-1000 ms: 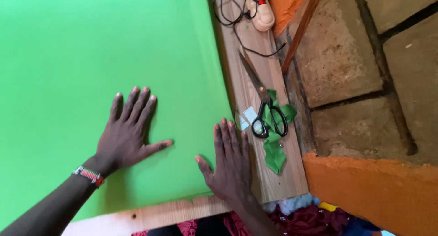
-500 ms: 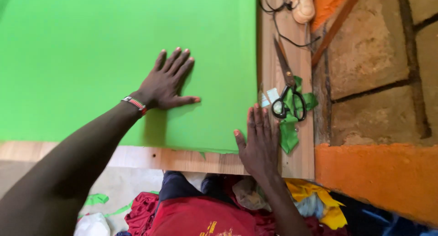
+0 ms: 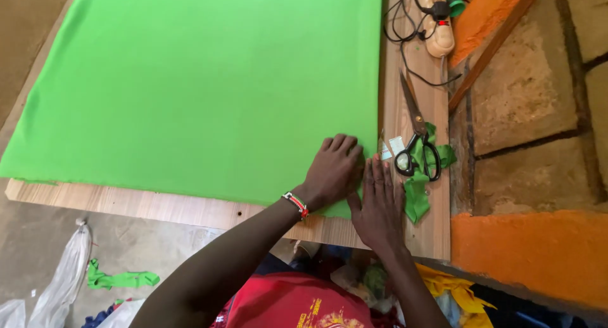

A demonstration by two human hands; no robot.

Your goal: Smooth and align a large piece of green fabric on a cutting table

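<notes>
A large bright green cloth (image 3: 202,87) lies flat over a wooden table (image 3: 158,207). My left hand (image 3: 332,169), with a beaded bracelet at the wrist, presses flat on the cloth's near right corner. Close beside it, my right hand (image 3: 380,204) lies flat with fingers spread on the cloth's right edge and the bare wood. Both hands hold nothing. Black-handled scissors (image 3: 417,141) rest just right of my right hand on green cloth scraps (image 3: 418,192).
A white power strip (image 3: 437,24) with black cables sits at the table's far right. A stone and orange wall (image 3: 532,176) runs along the right. Green scraps (image 3: 120,279) and white bags (image 3: 63,283) lie on the floor at lower left.
My left hand has slid right across the cloth to its near right corner, next to my right hand. The view has shifted left, showing more of the cloth.
</notes>
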